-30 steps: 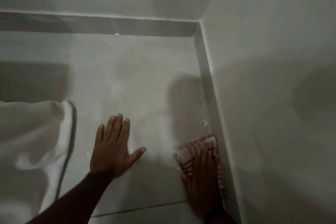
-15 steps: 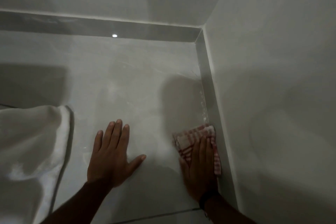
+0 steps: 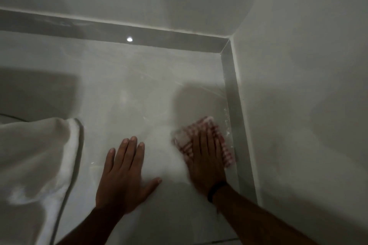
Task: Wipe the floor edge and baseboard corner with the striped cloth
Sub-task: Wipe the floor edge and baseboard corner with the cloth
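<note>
The red-and-white striped cloth (image 3: pixel 196 133) lies flat on the pale floor tile beside the right grey baseboard (image 3: pixel 232 97). My right hand (image 3: pixel 206 160) presses down on it, palm flat, fingers over its near half, a dark band on the wrist. My left hand (image 3: pixel 124 175) rests flat on the bare floor to the left, fingers spread, holding nothing. The baseboard corner (image 3: pixel 227 47) is farther ahead at the upper right. White specks dot the floor edge just beyond the cloth.
A white fabric (image 3: pixel 37 161) lies heaped on the floor at the left. A far baseboard (image 3: pixel 95 28) runs along the back wall with a bright light reflection in it. White walls close the space ahead and to the right.
My right hand has slid the cloth forward along the right baseboard toward the corner. The left hand has stayed planted on the floor.
</note>
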